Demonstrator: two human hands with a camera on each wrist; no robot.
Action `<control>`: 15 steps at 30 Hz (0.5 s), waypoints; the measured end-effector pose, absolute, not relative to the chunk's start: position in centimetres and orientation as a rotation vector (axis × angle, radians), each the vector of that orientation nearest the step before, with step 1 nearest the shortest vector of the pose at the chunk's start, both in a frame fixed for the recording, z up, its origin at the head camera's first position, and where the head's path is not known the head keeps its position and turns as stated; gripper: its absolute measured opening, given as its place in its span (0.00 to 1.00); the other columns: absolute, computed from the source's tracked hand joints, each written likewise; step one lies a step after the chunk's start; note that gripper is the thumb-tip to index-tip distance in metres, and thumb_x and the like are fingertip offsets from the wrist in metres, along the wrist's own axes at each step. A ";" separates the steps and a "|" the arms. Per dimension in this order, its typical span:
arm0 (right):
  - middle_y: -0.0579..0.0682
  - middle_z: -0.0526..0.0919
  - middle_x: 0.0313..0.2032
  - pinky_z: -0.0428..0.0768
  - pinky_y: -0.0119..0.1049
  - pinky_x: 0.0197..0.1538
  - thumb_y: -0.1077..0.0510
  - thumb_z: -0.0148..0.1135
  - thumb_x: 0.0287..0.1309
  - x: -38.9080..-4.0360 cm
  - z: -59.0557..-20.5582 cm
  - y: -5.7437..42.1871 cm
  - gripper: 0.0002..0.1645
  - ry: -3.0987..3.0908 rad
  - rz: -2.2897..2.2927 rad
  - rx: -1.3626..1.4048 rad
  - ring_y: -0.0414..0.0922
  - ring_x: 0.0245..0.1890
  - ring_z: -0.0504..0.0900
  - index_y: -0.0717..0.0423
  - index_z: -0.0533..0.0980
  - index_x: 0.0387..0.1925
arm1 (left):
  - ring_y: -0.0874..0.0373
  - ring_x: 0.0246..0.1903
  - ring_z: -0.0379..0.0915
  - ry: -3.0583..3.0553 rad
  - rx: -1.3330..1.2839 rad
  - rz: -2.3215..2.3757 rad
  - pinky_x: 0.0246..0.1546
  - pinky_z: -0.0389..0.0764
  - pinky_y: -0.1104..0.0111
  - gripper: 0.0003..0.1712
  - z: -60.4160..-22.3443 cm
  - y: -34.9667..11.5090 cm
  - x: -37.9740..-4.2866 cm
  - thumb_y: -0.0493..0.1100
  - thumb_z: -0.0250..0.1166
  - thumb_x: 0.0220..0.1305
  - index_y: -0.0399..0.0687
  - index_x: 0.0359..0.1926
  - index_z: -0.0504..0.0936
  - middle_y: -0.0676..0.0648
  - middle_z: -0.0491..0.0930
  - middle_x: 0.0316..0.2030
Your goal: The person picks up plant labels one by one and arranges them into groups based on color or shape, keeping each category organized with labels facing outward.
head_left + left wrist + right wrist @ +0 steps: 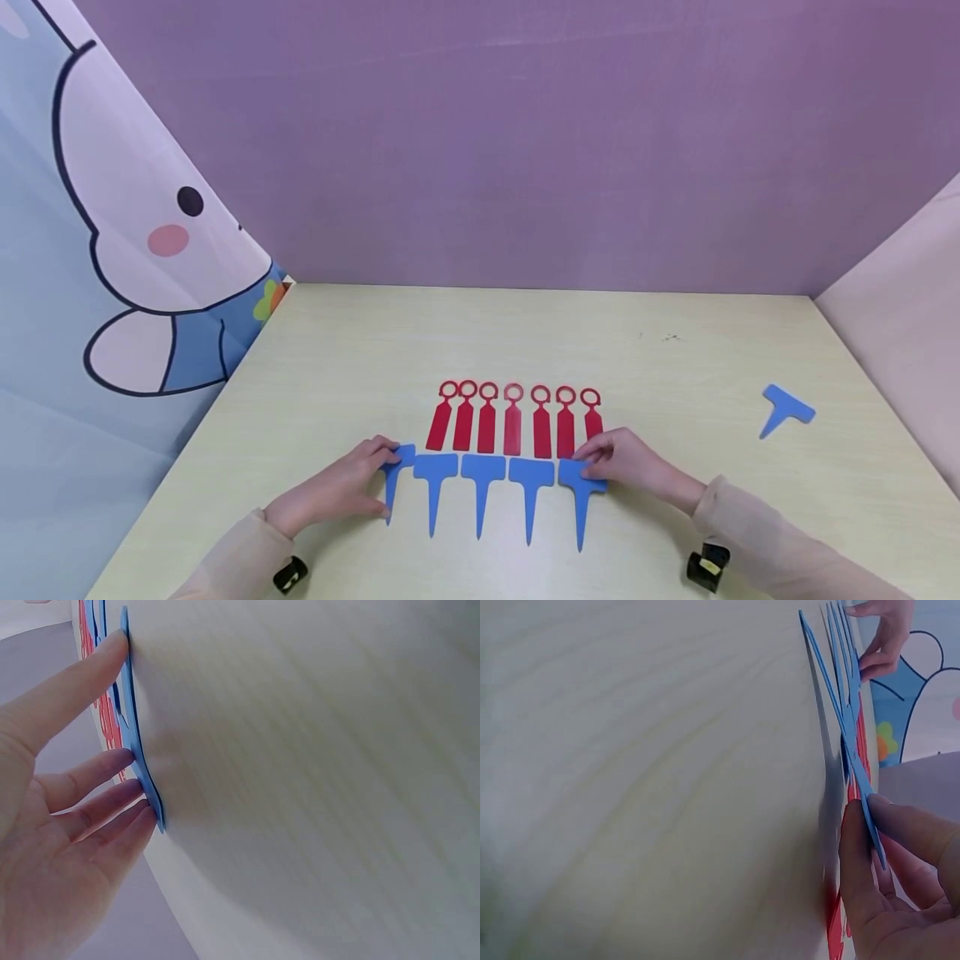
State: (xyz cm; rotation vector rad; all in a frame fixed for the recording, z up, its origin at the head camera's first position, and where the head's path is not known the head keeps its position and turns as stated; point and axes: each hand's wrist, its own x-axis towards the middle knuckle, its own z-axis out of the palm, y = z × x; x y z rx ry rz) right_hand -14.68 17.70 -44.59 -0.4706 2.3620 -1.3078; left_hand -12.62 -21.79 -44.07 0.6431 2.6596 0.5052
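Several blue T-shaped plant labels [482,468] form a row, pointed stems toward me. At the row's right end, my right hand [628,460] pinches a blue plant label [853,742] by its wide head between thumb and fingers. In the right wrist view this label is tilted up off the table. My left hand [341,487] touches the leftmost label [129,697], thumb by its pointed tip and extended fingers along its head. Several red ring-topped tags [512,429] lie in a row just behind the labels; the rightmost is partly hidden by my right hand.
Another blue plant label [785,410] lies apart on the right side of the pale table [360,333]. A purple panel [525,150] stands at the back, a cartoon-printed cloth [150,350] on the left, and a pale panel [900,333] on the right.
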 end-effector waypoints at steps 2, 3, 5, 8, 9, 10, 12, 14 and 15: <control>0.51 0.82 0.27 0.74 0.27 0.25 0.64 0.66 0.44 -14.6 -44.6 17.6 0.11 2.378 -1.293 -0.496 0.40 0.22 0.73 0.65 0.80 0.33 | 0.50 0.54 0.62 2.660 0.647 0.502 0.52 0.68 0.58 0.37 -44.1 -21.8 -12.6 0.49 0.73 0.38 0.38 0.51 0.72 0.43 0.65 0.54; 0.51 0.82 0.27 0.74 0.27 0.25 0.64 0.66 0.44 -14.6 -44.6 17.6 0.11 2.390 -1.282 -0.508 0.40 0.21 0.73 0.65 0.80 0.33 | 0.50 0.54 0.62 2.660 0.644 0.501 0.52 0.68 0.58 0.37 -44.1 -21.8 -12.7 0.49 0.73 0.38 0.38 0.51 0.72 0.44 0.65 0.54; 0.50 0.81 0.26 0.74 0.28 0.26 0.65 0.66 0.43 -14.6 -44.6 17.5 0.11 2.405 -1.266 -0.525 0.39 0.22 0.73 0.65 0.80 0.33 | 0.50 0.54 0.62 2.660 0.638 0.499 0.52 0.68 0.58 0.37 -44.1 -21.8 -12.7 0.49 0.73 0.38 0.38 0.51 0.72 0.44 0.65 0.54; 0.50 0.81 0.27 0.74 0.28 0.27 0.65 0.66 0.43 -14.5 -44.6 17.4 0.11 2.427 -1.241 -0.544 0.39 0.23 0.73 0.65 0.80 0.33 | 0.50 0.54 0.62 2.659 0.631 0.500 0.53 0.68 0.58 0.37 -44.1 -21.7 -12.7 0.49 0.73 0.38 0.38 0.51 0.72 0.44 0.65 0.54; 0.50 0.81 0.28 0.74 0.27 0.27 0.65 0.66 0.43 -14.5 -44.6 17.3 0.11 2.438 -1.229 -0.549 0.39 0.24 0.72 0.65 0.80 0.33 | 0.50 0.54 0.62 2.658 0.632 0.501 0.53 0.68 0.58 0.37 -44.1 -21.7 -12.7 0.49 0.73 0.38 0.38 0.51 0.72 0.44 0.65 0.54; 0.51 0.81 0.28 0.74 0.27 0.27 0.65 0.66 0.43 -14.5 -44.6 17.3 0.11 2.443 -1.221 -0.554 0.39 0.24 0.72 0.64 0.80 0.33 | 0.50 0.54 0.63 2.657 0.633 0.503 0.53 0.68 0.58 0.37 -44.1 -21.7 -12.7 0.49 0.73 0.38 0.38 0.51 0.72 0.44 0.65 0.54; 0.51 0.81 0.30 0.74 0.27 0.27 0.65 0.66 0.43 -14.5 -44.6 17.2 0.11 2.456 -1.205 -0.564 0.39 0.25 0.72 0.64 0.80 0.33 | 0.50 0.54 0.62 2.656 0.637 0.507 0.53 0.68 0.57 0.37 -44.1 -21.8 -12.7 0.49 0.73 0.39 0.38 0.51 0.72 0.43 0.65 0.54; 0.51 0.81 0.30 0.74 0.27 0.27 0.64 0.66 0.43 -14.5 -44.5 17.2 0.12 2.470 -1.186 -0.573 0.40 0.26 0.72 0.64 0.80 0.34 | 0.50 0.54 0.62 2.655 0.644 0.507 0.53 0.68 0.57 0.37 -44.0 -21.8 -12.7 0.49 0.73 0.39 0.37 0.51 0.72 0.43 0.65 0.54; 0.51 0.81 0.30 0.74 0.27 0.28 0.64 0.67 0.42 -14.4 -44.5 17.1 0.12 2.476 -1.177 -0.579 0.40 0.27 0.72 0.63 0.80 0.34 | 0.50 0.53 0.62 2.655 0.646 0.506 0.52 0.68 0.57 0.37 -44.0 -21.8 -12.7 0.49 0.73 0.39 0.37 0.51 0.72 0.43 0.65 0.54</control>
